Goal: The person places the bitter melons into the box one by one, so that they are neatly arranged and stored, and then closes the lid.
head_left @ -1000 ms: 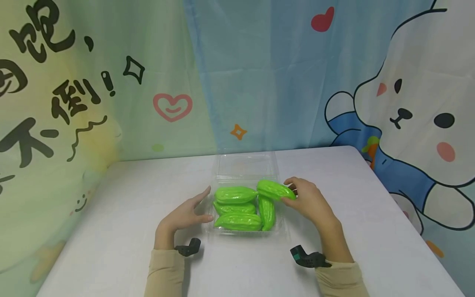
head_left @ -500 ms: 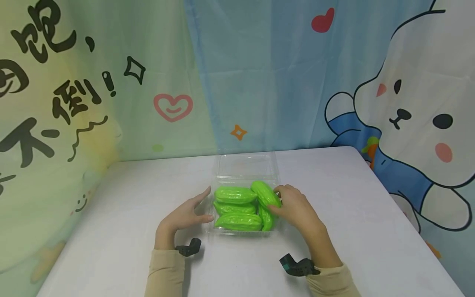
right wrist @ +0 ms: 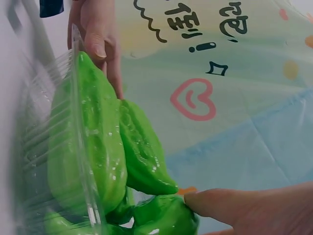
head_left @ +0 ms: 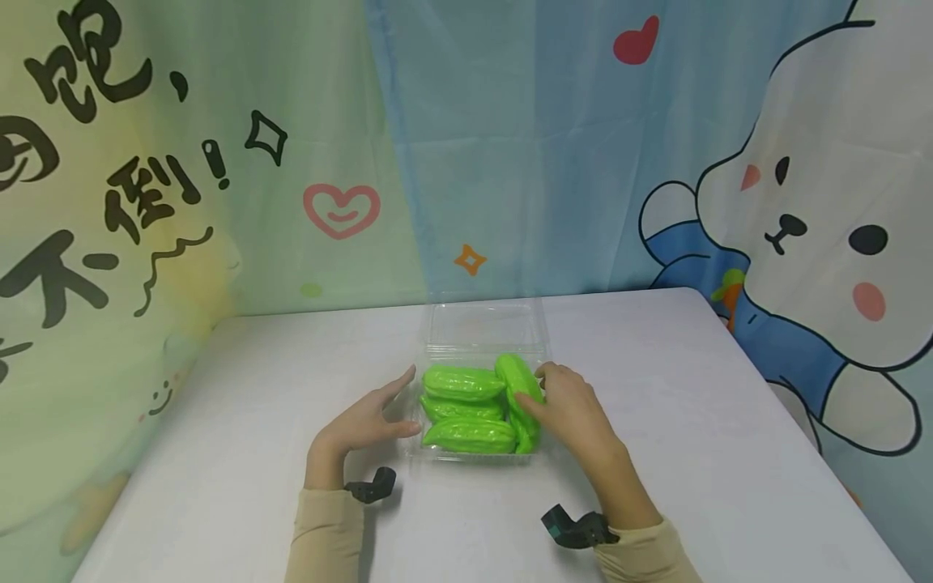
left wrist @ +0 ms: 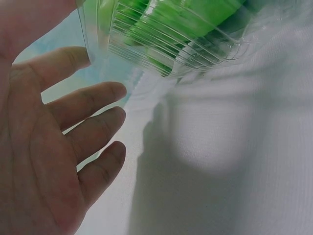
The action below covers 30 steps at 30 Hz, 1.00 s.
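Note:
A clear plastic box (head_left: 477,458) holds several glossy green, ridged bitter melons (head_left: 470,436), three of them lying crosswise in a stack of rows on the left. At its right side, my right hand (head_left: 572,409) holds another bitter melon (head_left: 516,376) lengthwise, on top of one lying there. In the right wrist view the thumb (right wrist: 215,205) presses against this melon's near end (right wrist: 166,215). My left hand (head_left: 360,417) is spread beside the box's left wall, fingers extended and holding nothing. The left wrist view shows its fingers (left wrist: 98,98) next to the ribbed wall.
The box's clear lid (head_left: 484,325) lies folded back toward the rear of the white table (head_left: 291,348). Behind the table hangs a printed curtain (head_left: 466,162). A dark wrist camera (head_left: 372,486) sits at the left wrist, another wrist camera (head_left: 579,530) at the right.
My right hand has moved left and turned the bitter melon from slanting across the box's right edge to lengthwise over the one beneath. My left hand has stayed in place.

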{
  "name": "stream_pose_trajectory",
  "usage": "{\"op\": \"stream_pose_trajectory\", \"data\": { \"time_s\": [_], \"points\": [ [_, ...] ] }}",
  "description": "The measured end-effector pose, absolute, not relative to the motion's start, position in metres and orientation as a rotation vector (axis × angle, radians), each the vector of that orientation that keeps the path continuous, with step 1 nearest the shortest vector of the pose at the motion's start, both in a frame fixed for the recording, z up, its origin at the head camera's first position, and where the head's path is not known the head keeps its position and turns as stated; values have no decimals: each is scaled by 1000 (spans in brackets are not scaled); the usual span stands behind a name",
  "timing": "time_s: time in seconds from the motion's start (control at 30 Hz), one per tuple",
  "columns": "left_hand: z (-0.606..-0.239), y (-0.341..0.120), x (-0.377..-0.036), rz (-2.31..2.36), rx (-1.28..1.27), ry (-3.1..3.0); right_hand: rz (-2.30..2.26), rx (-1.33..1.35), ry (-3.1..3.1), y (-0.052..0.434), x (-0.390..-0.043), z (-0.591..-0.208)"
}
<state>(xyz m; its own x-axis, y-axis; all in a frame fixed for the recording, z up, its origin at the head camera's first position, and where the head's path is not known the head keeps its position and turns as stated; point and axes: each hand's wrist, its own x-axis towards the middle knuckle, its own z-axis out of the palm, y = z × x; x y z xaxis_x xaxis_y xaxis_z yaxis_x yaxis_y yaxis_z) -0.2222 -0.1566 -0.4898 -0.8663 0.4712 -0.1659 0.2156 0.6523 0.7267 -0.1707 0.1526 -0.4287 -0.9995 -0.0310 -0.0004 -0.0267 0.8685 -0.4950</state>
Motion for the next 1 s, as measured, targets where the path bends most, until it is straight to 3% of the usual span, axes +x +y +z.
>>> {"op": "stream_pose_trajectory", "data": {
  "time_s": [1.0],
  "points": [
    [-489,-156,-222,1041,539,2541,-750,-25,2896,156,-164,-416]
  ]
}}
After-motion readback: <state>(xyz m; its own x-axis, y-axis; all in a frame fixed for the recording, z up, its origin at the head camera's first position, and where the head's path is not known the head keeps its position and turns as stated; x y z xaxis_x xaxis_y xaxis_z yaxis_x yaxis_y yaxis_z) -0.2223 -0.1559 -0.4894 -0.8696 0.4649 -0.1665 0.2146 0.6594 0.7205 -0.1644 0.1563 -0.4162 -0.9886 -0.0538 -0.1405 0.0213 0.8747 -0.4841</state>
